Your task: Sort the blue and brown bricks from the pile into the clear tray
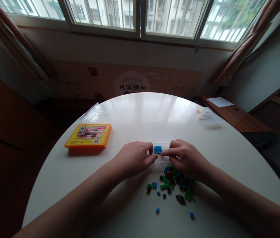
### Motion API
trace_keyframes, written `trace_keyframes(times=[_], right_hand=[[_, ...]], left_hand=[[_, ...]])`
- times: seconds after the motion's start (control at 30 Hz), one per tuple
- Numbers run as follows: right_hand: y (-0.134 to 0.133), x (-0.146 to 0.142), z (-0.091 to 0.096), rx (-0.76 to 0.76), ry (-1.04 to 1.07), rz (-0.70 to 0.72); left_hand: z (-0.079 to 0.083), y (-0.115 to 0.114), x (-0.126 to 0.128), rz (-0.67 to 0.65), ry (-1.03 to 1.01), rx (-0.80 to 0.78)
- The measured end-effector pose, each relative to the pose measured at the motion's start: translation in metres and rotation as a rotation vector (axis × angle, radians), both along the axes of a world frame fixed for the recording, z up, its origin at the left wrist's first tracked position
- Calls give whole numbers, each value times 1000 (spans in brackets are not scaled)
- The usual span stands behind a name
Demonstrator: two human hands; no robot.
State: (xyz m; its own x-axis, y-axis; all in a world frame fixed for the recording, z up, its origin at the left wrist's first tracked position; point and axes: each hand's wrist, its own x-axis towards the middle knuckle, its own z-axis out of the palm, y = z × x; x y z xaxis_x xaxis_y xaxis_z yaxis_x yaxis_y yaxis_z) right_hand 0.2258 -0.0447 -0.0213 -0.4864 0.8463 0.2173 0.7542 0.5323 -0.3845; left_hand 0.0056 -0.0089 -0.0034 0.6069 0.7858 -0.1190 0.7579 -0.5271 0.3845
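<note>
A small blue studded brick piece [157, 149] lies in a clear plastic box [163, 160] with its lid laid back. To its left is my left hand [135, 158], fingers bent, with thumb and index finger apart and the thumb tip near the blue piece. My right hand [186, 157] comes from the right, index finger stretched out to just beside the piece's lower right corner, the other fingers curled. Whether either fingertip touches the piece is hard to tell. Below the box lies a loose pile of small green, brown and blue toy bricks [169, 178], partly under my right hand.
An orange and yellow game box [89, 135] stands on the left of the round white table [63, 188], a clear plastic tray [94, 114] behind it. On the right sits another clear container [209, 119] with small yellowish pieces. Several single bricks lie near the front, including a blue brick [192, 216].
</note>
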Motion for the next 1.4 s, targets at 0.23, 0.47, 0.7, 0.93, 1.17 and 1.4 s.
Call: trace_keyframes(times=[0.23,0.47,0.7,0.93,1.17,1.4], right_hand=[[1,1,-1,-24,10,3],[2,2,-1,0,9,35],[2,7,-4,41,96,7],[2,5,-1,46,31,35],[4,5,-3,35,23,49],[4,4,-4,17,24,49]], left_hand=[[2,0,0,-1,3,-7],[1,0,0,2,0,-6],[2,-1,1,-3,-3,6],[1,0,0,2,11,1],[0,0,-1,3,10,-2],[1,0,0,-9,1,9]])
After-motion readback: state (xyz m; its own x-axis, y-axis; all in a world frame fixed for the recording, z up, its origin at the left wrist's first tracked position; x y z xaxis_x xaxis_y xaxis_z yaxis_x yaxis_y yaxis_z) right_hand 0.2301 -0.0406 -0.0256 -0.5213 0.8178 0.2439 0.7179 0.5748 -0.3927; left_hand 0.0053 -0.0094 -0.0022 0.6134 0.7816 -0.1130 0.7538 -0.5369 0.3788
